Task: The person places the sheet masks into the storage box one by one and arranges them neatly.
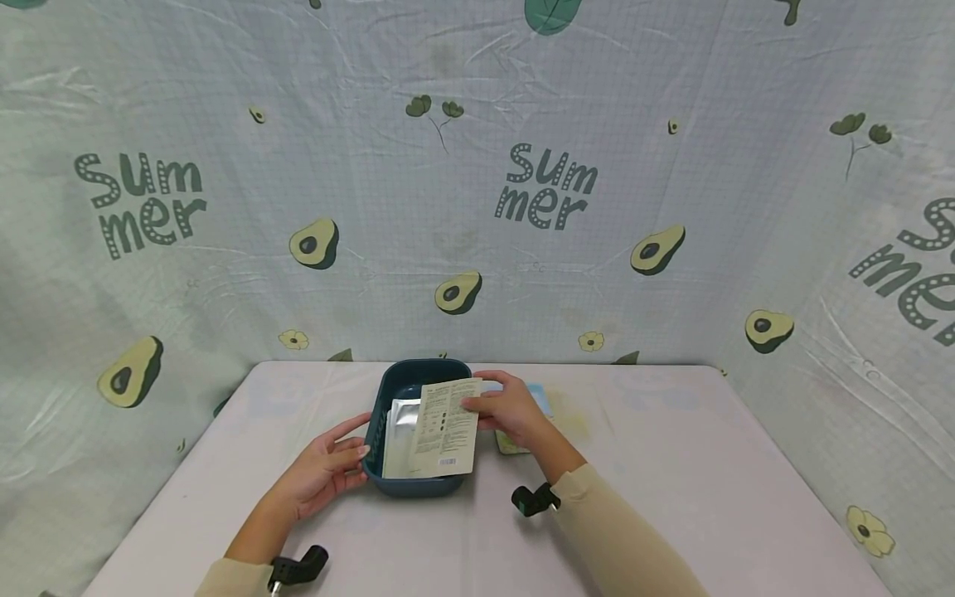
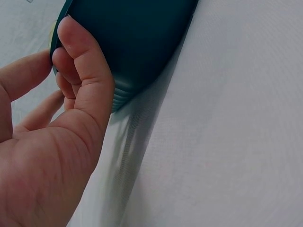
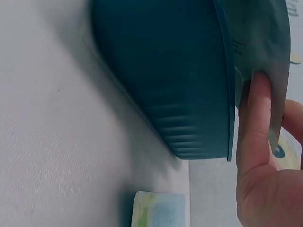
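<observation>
A dark teal plastic basket (image 1: 418, 487) stands on the table, with a silvery foil packet (image 1: 401, 424) lying inside it. At its left side my left hand (image 1: 328, 471) holds the rim, thumb against the outer wall in the left wrist view. Over the basket's right part, my right hand (image 1: 511, 410) pinches the edge of a flat cream packet (image 1: 446, 431) between thumb and fingers. Small print and a barcode cover the packet's upper face. Its other face looks silvery grey in the right wrist view. The packet hides part of the basket's contents.
Right of the basket, partly behind my right hand, lie a light blue packet (image 1: 539, 398) and a yellow-green one (image 1: 509, 446). A white cloth covers the table (image 1: 634, 497). An avocado-print curtain (image 1: 373, 182) stands behind the far edge.
</observation>
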`<state>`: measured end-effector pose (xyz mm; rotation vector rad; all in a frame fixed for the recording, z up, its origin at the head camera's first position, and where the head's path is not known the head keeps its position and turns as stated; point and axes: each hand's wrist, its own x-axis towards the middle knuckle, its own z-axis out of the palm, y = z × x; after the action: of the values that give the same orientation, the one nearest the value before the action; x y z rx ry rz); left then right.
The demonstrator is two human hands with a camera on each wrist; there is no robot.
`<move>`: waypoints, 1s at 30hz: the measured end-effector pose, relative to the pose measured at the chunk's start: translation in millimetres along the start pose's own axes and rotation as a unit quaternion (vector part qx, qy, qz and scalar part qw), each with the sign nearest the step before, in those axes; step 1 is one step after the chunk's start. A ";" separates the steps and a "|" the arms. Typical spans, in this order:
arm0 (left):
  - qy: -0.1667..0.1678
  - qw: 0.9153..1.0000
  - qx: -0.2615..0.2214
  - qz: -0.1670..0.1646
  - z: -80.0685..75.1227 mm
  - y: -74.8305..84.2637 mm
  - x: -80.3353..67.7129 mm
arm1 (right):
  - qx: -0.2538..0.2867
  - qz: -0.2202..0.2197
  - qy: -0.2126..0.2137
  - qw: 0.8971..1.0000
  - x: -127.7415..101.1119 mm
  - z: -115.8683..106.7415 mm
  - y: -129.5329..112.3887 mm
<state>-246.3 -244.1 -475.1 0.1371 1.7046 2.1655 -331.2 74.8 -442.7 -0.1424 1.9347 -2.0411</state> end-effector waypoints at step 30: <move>-0.003 1.000 -0.002 -0.001 0.0 0.1 1.4 | -0.217 -0.019 0.009 0.976 0.3 14.9 -14.2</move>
<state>-247.7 -243.6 -475.2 0.1425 1.6972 2.1642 -329.5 61.0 -427.6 -0.2627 2.3763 -1.6134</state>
